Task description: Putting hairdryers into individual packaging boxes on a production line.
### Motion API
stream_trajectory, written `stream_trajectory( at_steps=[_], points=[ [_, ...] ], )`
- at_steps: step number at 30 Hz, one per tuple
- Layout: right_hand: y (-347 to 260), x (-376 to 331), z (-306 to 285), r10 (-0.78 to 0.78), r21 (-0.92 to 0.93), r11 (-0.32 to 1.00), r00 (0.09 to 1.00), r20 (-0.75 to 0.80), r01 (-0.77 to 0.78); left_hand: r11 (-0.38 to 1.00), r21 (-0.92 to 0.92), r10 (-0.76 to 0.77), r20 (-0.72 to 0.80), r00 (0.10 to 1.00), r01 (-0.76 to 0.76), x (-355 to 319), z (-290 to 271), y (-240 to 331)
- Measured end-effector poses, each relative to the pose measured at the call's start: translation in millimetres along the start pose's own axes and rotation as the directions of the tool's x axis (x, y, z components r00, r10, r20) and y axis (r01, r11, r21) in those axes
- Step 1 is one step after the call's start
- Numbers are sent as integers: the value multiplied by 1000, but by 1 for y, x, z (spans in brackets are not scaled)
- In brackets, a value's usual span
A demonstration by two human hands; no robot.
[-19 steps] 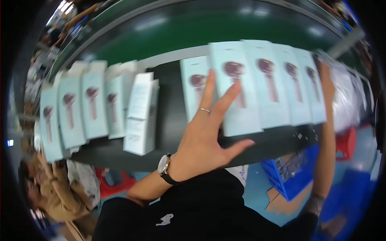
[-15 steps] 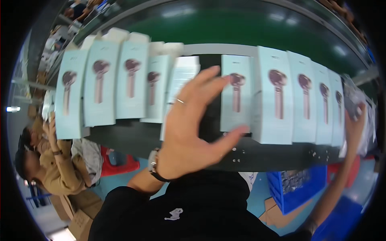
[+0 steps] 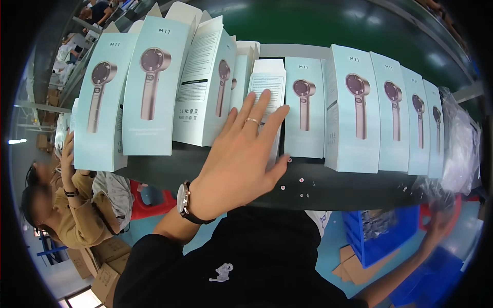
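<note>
Lower in the frame than half a second ago, your right hand has come down at the right edge, and your left hand has settled over the white carton near the centre. Your left fingers are spread, thumb well apart from the rest, their tips on the carton's white printed face without gripping it. Your right hand is blurred beside the hanging end of the clear plastic bag; you cannot tell whether its fingers are closed on the film.

Just left of your left hand, the turned carton shows a white printed side; in the earlier frame the third carton of that row faced front. Farther left stand two pale-blue cartons, each picturing a handheld device, with flaps raised at their tops; their insides are hidden. Right of your left hand, five upright pale-blue cartons form a row reaching the plastic bag, all on the dark table.

Below, at the lower right, the blue crate holds many small greyish pieces, too indistinct to name. Flat cardboard lies beside it on the floor.
</note>
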State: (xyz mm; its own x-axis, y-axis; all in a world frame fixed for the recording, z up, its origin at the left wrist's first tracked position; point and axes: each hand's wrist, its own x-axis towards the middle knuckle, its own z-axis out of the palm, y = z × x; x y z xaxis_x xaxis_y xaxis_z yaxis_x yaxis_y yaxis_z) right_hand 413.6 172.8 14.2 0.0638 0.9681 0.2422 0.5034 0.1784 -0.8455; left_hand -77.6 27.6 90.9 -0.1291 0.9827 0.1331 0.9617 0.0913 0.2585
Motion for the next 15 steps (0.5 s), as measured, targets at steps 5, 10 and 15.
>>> stream_trajectory(
  at_steps=[5, 10, 15],
  points=[
    [33, -31, -1, 142, 46, 988, 987, 75, -145, 999, 3, -36, 68, 997, 36, -46, -9, 18],
    [59, 9, 80, -20, 131, 991, 973, 232, -10, 997, -31, -67, -65, 996, 65, -63, 24, 45],
    [59, 33, 154, -208, 207, 968, 917, 341, 142, 998, -55, -41, -342, 939, 23, -73, 56, 62]
  ],
)
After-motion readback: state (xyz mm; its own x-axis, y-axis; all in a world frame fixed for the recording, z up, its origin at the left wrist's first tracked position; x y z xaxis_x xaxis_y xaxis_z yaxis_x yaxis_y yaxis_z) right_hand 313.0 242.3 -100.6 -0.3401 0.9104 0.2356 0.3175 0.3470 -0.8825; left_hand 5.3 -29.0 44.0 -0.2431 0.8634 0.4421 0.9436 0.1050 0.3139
